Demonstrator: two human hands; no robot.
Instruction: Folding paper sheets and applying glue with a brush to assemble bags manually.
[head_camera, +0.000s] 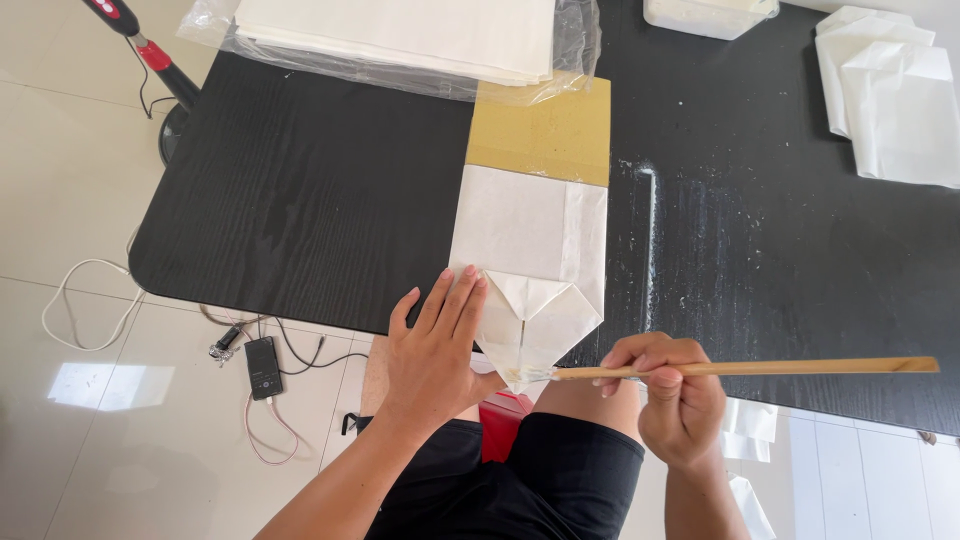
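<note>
A white paper bag (530, 240) lies flat on the black table (300, 200), its bottom end folded into a point that overhangs the near edge. My left hand (437, 345) presses flat on the bag's lower left corner, fingers spread. My right hand (670, 395) grips a long thin wooden stick (760, 368), held level, its tip touching the folded point of the bag. A yellow-brown cardboard form (545, 130) sticks out of the bag's far end.
A stack of white sheets in clear plastic (400, 40) sits at the far edge. Folded white bags (890, 90) lie far right, beside a white container (710, 15). White smears (650, 220) streak the table. A phone (263, 368) and cables lie on the tiled floor.
</note>
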